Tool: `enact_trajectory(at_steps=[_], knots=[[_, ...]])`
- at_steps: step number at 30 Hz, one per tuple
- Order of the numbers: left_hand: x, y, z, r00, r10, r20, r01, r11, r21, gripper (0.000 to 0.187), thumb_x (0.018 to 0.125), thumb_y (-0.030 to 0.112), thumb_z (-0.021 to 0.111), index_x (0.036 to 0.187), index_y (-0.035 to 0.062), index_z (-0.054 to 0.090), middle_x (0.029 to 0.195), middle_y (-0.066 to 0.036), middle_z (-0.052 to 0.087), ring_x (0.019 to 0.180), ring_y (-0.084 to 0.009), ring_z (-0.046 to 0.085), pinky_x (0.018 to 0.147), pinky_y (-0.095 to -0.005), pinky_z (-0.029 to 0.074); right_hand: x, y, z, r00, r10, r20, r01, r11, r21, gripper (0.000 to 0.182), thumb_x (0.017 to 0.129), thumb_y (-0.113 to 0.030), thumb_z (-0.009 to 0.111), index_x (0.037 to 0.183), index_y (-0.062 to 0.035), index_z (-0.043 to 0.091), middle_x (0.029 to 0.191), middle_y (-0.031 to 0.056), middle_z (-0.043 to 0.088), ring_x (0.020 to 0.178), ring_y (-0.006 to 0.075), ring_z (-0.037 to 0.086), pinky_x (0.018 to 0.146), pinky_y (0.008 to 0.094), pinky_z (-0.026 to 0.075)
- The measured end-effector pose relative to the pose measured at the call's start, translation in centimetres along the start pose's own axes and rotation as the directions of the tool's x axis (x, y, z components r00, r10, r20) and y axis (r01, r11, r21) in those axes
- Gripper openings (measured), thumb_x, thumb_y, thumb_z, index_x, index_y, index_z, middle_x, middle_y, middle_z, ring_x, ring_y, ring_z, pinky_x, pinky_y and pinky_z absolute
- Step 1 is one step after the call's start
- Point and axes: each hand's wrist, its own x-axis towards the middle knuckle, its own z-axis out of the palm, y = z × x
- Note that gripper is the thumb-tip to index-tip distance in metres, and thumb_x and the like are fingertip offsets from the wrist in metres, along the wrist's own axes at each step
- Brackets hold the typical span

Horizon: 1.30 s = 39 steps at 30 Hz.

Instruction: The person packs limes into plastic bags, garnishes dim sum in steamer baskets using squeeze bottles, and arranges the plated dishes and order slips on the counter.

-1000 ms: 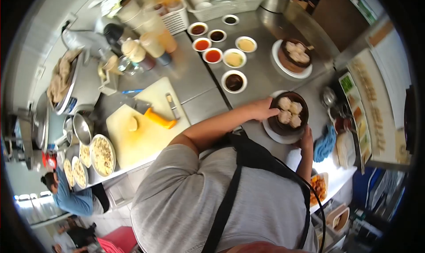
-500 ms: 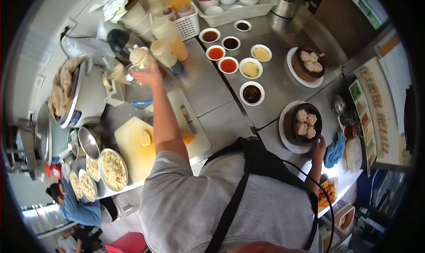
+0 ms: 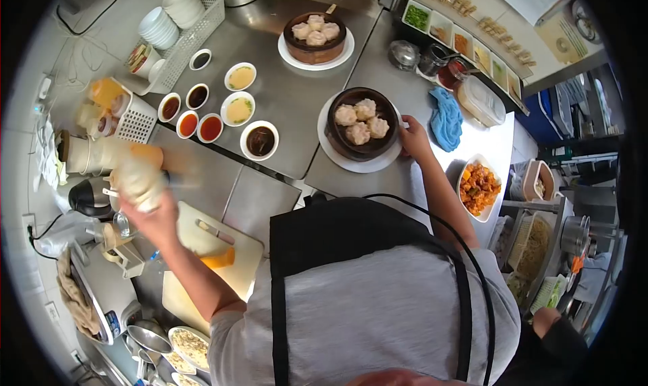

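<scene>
My left hand [image 3: 152,220] is wrapped round a pale squeeze bottle [image 3: 138,183], smeared by motion, above the counter at the left. On the other side, my right hand [image 3: 414,139] grips the right rim of a white plate [image 3: 331,146]. A round bamboo steamer [image 3: 332,119] stands on that plate, with several dumplings [image 3: 362,121] inside. Farther back, a second steamer [image 3: 314,52] of dumplings rests on its own white plate [image 3: 283,50]. Small white bowls of sauce, including a dark brown one [image 3: 260,141], are grouped between the bottle and the steamers.
A blue cloth [image 3: 445,119] lies right of my right hand, near a dish of orange-red food [image 3: 480,189]. Cutting boards [image 3: 246,247] sit below my left arm. Topping trays [image 3: 416,16] line the back right. Another person's arm [image 3: 545,322] shows at lower right.
The view has swung to the right. My left hand has brought the squeeze bottle away from the black flask and nearer the sauce bowls. My right hand stays at the plate.
</scene>
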Motion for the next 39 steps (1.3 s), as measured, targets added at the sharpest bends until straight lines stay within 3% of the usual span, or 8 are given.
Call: enact_trajectory(at_steps=[2, 6, 10, 15, 21, 31, 34, 39], knots=[[-1.8, 2.3, 3.0, 0.900, 0.253, 0.355, -0.340, 0.917, 0.208, 0.066, 0.052, 0.005, 0.066, 0.112, 0.0023, 0.038, 0.101, -0.015, 0.046, 0.088, -0.0275, 0.049, 0.078, -0.0351, 0.040, -0.3, -0.5, -0.2, 0.999, 0.015, 0.043, -0.017, 0.998, 0.057, 0.035, 0.079, -0.017, 0.048, 0.110, -0.0015, 0.042, 0.059, 0.0098, 0.057, 0.038, 0.0150, 0.051, 0.033, 0.0254, 0.040], [-6.0, 7.9, 9.7, 0.656, 0.188, 0.731, -0.387, 0.915, 0.113, 0.065, 0.049, 0.008, 0.068, 0.109, 0.0104, 0.043, 0.099, -0.013, 0.046, 0.092, -0.0324, 0.045, 0.080, -0.0408, 0.037, -0.2, 0.1, -0.3, 0.996, -0.015, 0.084, 0.006, 0.994, 0.111, 0.035, 0.079, -0.016, 0.048, 0.110, -0.0004, 0.041, 0.059, 0.0102, 0.057, 0.038, 0.0144, 0.052, 0.033, 0.0253, 0.040], [-8.0, 9.4, 13.3, 0.478, 0.361, 0.800, -0.652, 0.757, 0.048, 0.063, 0.048, 0.007, 0.068, 0.106, 0.0134, 0.045, 0.095, -0.010, 0.045, 0.086, -0.0289, 0.047, 0.077, -0.0391, 0.037, -0.4, 0.2, -0.6, 0.992, -0.048, 0.116, 0.031, 0.989, 0.147, 0.036, 0.079, -0.015, 0.048, 0.109, 0.0019, 0.040, 0.061, 0.0116, 0.057, 0.039, 0.0146, 0.053, 0.035, 0.0254, 0.041], [-8.2, 11.5, 14.2, 0.367, 0.342, 0.865, -0.796, 0.596, 0.102, 0.064, 0.049, 0.006, 0.066, 0.108, 0.0135, 0.043, 0.098, -0.010, 0.045, 0.087, -0.0283, 0.048, 0.075, -0.0376, 0.037, -0.1, 1.0, -0.8, 0.989, -0.076, 0.128, 0.052, 0.982, 0.183, 0.036, 0.078, -0.014, 0.048, 0.109, 0.0025, 0.040, 0.058, 0.0103, 0.056, 0.039, 0.0147, 0.052, 0.035, 0.0254, 0.041], [-6.9, 11.4, 16.1, 0.407, 0.287, 0.867, -0.814, 0.545, 0.202, 0.049, 0.058, 0.007, 0.058, 0.105, 0.0150, 0.045, 0.092, -0.008, 0.046, 0.081, -0.0274, 0.050, 0.071, -0.0377, 0.037, -0.4, 0.2, -1.2, 0.983, -0.086, 0.165, 0.054, 0.981, 0.184, 0.035, 0.078, -0.014, 0.048, 0.108, 0.0031, 0.040, 0.058, 0.0099, 0.056, 0.039, 0.0149, 0.052, 0.035, 0.0255, 0.041], [-9.9, 13.8, 15.7, 0.344, 0.244, 0.907, -0.775, 0.619, 0.127, 0.059, 0.053, 0.005, 0.063, 0.107, 0.0151, 0.043, 0.095, -0.009, 0.045, 0.084, -0.0280, 0.048, 0.073, -0.0372, 0.038, -0.4, 0.2, -1.3, 0.982, -0.095, 0.161, 0.064, 0.980, 0.186, 0.033, 0.078, -0.014, 0.047, 0.106, 0.0026, 0.040, 0.059, 0.0098, 0.056, 0.039, 0.0147, 0.052, 0.034, 0.0259, 0.040], [-9.6, 13.5, 14.6, 0.398, 0.193, 0.897, -0.691, 0.707, 0.154, 0.058, 0.053, 0.005, 0.062, 0.107, 0.0145, 0.044, 0.099, -0.010, 0.046, 0.085, -0.0281, 0.049, 0.074, -0.0375, 0.038, -0.3, 0.0, -1.2, 0.980, -0.077, 0.184, 0.035, 0.974, 0.222, 0.030, 0.078, -0.013, 0.046, 0.103, 0.0028, 0.042, 0.058, 0.0100, 0.055, 0.038, 0.0150, 0.052, 0.033, 0.0261, 0.040], [-9.6, 12.3, 13.1, 0.657, 0.142, 0.741, -0.314, 0.944, 0.098, 0.060, 0.052, 0.006, 0.063, 0.109, 0.0108, 0.043, 0.102, -0.012, 0.045, 0.092, -0.0317, 0.047, 0.081, -0.0378, 0.037, 0.3, 0.6, -0.7, 0.982, -0.077, 0.171, 0.041, 0.978, 0.205, 0.026, 0.079, -0.012, 0.045, 0.102, 0.0013, 0.042, 0.057, 0.0098, 0.055, 0.037, 0.0148, 0.051, 0.032, 0.0255, 0.040]])
